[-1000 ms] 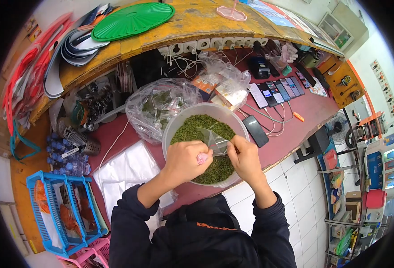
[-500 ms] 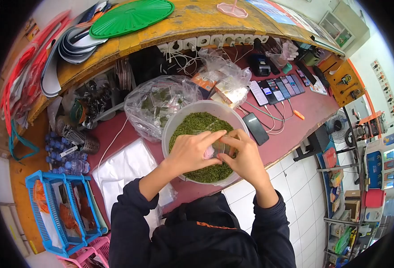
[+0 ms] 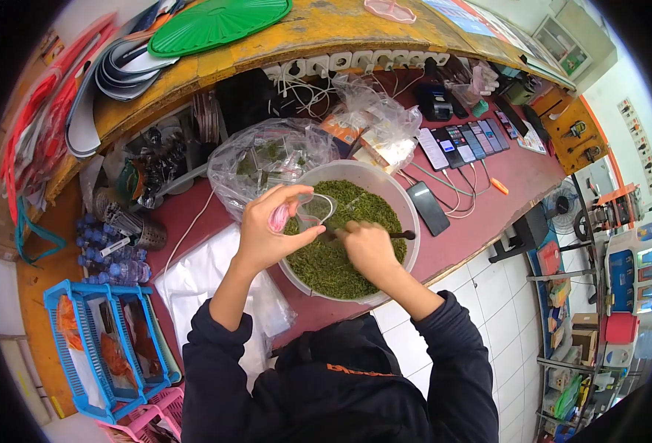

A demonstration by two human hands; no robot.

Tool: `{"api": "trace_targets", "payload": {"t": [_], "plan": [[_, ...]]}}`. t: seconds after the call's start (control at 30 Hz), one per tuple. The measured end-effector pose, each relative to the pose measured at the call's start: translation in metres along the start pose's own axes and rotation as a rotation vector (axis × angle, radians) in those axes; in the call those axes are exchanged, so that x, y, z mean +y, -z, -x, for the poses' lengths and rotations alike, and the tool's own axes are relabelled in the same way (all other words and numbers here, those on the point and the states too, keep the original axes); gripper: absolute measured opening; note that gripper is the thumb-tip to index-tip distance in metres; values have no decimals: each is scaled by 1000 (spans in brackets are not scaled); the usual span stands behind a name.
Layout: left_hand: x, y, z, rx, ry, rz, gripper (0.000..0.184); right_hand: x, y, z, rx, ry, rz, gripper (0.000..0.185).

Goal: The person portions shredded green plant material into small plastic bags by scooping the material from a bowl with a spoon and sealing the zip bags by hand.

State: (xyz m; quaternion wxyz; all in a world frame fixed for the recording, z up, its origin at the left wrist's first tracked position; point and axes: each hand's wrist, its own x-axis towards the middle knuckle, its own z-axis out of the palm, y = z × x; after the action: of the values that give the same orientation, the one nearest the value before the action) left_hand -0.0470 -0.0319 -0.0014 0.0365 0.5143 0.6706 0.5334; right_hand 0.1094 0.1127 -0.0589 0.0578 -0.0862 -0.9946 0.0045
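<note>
In our left hand (image 3: 261, 232) we keep the thumb and fingers curved apart, and between their tips is a small clear bag (image 3: 316, 209), with its mouth spread. A pink bundle (image 3: 279, 218) lies inside the same hand, against the curled fingers. Our right hand (image 3: 370, 252) is closed around a dark utensil (image 3: 407, 235); the end of its handle comes out at the right, and its other end is close to the green shredded material (image 3: 326, 269). How each finger presses it, we cannot tell.

This material lies in a round translucent tub (image 3: 414, 255), which stands by the near edge of the red tabletop (image 3: 522, 177). The small bag is above the left part of the tub. Just beside the tub, to the right, lies a dark phone (image 3: 428, 210). Toward the far edge, at the left of the tub, we see a big clear bag (image 3: 226, 173) with small packets inside. White plastic sheets (image 3: 208, 277) lie nearer to the left corner, and a row of phones (image 3: 462, 144) lies toward the far right.
</note>
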Motion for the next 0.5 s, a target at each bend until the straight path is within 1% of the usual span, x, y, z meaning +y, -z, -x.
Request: {"api": "trace_targets", "payload": {"t": [0.03, 0.07, 0.13, 0.17, 0.2, 0.3, 0.33, 0.4, 0.43, 0.47, 0.5], "plan": [[2, -1, 0, -9, 51, 35, 56, -4, 2, -1, -4, 74, -45, 16], [2, -1, 1, -17, 104, 69, 59, -6, 7, -1, -4, 75, -44, 16], [-5, -3, 3, 16, 132, 108, 59, -10, 20, 1, -89, 65, -281, 13], [-8, -4, 4, 49, 157, 150, 59, -5, 29, 1, -96, 44, -395, 14], [-7, -2, 4, 51, 159, 150, 59, 0, 34, 3, -98, 46, -394, 14], [-4, 2, 3, 47, 210, 148, 61, 21, 42, 10, -83, -172, -603, 16], [-7, 0, 4, 58, 209, 173, 61, 27, 44, 12, -85, -172, -602, 16], [-11, -5, 3, 68, 207, 199, 61, 38, 52, 18, -101, -283, -729, 15], [-13, -8, 2, 69, 192, 182, 60, 41, 56, 21, -87, -337, -719, 14], [-14, -10, 1, 69, 179, 165, 60, 44, 60, 24, -88, -338, -719, 14], [-12, -12, 1, 69, 179, 166, 60, 48, 64, 27, -4, -363, -618, 14]]}}
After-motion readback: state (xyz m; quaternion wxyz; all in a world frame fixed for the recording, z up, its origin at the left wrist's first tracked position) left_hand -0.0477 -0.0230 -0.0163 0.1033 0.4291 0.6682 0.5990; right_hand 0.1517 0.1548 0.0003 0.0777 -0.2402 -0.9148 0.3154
